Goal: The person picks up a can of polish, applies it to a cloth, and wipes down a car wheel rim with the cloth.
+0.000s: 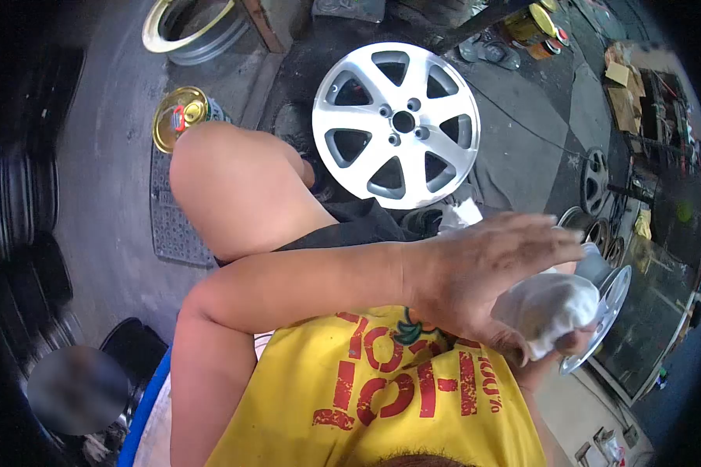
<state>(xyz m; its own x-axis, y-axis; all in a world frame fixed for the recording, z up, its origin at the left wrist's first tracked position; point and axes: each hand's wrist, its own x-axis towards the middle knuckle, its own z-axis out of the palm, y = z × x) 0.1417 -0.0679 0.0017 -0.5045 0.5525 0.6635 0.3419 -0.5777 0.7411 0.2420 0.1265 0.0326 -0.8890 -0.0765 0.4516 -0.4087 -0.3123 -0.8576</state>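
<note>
My left hand (494,268) reaches across my body to the right side of the view. Its fingers are stretched out and slightly blurred, arching over a bunched white cloth (557,303), and the thumb is near the cloth's lower edge. Beneath and behind the cloth, my right hand (575,342) is mostly hidden, with a few fingers showing against the cloth. A silver alloy wheel (403,89) with dark gaps between its spokes lies face up on the floor beyond my knees.
Another wheel (617,300) stands behind my hands. At the upper left are a rim (160,39) and a gold-topped can (181,117). More cans (531,27) sit at the upper right. White crumpled material (461,215) lies near my lap. A glass-like panel (642,311) is at the right.
</note>
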